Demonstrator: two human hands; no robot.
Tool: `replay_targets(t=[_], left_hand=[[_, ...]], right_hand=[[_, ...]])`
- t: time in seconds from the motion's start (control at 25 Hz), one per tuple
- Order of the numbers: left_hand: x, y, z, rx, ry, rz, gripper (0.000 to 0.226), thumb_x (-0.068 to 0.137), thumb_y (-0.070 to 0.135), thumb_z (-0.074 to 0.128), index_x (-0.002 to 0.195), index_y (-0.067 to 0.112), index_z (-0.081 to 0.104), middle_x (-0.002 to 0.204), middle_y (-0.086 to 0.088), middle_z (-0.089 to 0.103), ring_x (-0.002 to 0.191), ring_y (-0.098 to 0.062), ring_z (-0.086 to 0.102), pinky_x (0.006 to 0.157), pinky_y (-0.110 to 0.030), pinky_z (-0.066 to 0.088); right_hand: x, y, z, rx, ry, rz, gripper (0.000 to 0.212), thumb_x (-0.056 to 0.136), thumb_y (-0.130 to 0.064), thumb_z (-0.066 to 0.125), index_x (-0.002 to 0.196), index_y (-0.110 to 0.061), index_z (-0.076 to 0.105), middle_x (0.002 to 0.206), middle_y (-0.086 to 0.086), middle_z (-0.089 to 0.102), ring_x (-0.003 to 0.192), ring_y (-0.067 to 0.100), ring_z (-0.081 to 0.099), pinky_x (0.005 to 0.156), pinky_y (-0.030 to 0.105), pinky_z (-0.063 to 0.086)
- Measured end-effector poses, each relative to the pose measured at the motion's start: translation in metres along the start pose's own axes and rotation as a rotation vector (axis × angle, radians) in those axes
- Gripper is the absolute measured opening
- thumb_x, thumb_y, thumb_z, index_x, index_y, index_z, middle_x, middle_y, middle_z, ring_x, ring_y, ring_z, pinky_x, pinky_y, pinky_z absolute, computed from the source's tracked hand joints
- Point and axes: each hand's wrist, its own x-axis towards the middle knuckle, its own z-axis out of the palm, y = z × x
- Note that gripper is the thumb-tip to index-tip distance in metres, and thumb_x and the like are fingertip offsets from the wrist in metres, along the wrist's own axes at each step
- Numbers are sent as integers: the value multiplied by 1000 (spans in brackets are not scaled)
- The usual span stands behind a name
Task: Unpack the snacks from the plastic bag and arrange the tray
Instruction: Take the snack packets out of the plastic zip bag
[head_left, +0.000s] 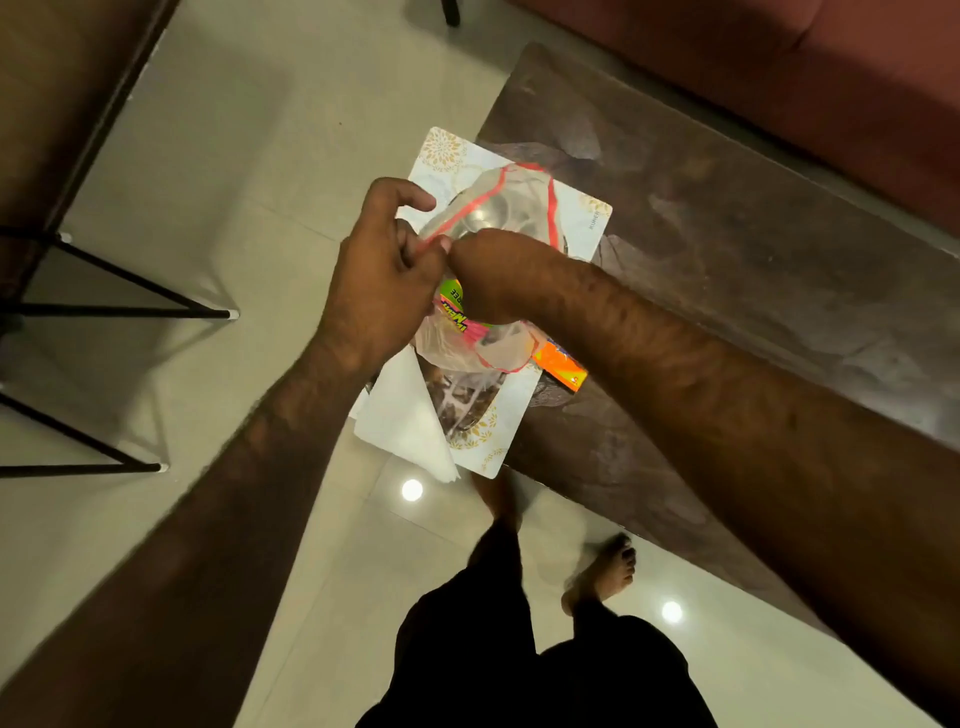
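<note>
Fingers of right hand (498, 275) buried in plastic bag (452, 348), grip unreadable. Under that hand, pink snack packet (460, 314) with lettering mostly covered; beside its wrist, orange packet (563, 368) half under the forearm. Round shape (488, 213) beyond the knuckles blurred through the film, identity uncertain.

Home living room: maroon sofa (779, 78) at one o'clock, dark low table (727, 260) at three, glossy tiled floor (260, 156).

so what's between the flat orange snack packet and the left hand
Head view: the clear red-rimmed plastic bag with a pink-and-yellow snack packet inside, and the right hand at its mouth.
</note>
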Motion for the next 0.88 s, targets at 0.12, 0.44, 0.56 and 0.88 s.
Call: replay_targets(t=[0.12,0.44,0.56,0.88], left_hand=[[1,-6,-2,4,4,28,30,93,11,61,120,19,52,66,-16,51,54,-16,54,61,-41,59],[2,-20,-6,-14,18,28,32,92,11,60,123,17,52,57,8,45,52,-7,48,58,-22,50],[1,-20,-6,8,19,20,32,93,13,61,123,17,53,57,9,45,51,-6,48,58,-19,47],[11,-9,-10,-40,79,-46,29,92,17,61,120,18,52,64,-5,54,59,-16,61,56,-34,59]], right_hand=[[33,4,29,-234,-56,-67,43,99,-19,63,139,-5,60,130,16,68,125,38,64,104,43,51],[57,11,58,-510,-43,4,63,94,-44,66,149,-18,52,156,12,48,150,36,38,127,50,23],[43,-1,46,-344,-54,127,66,89,-42,72,147,-17,53,153,14,47,144,37,45,116,48,39],[-32,-6,-34,13,152,243,67,71,-58,85,123,-20,67,101,1,61,97,27,63,76,35,43]])
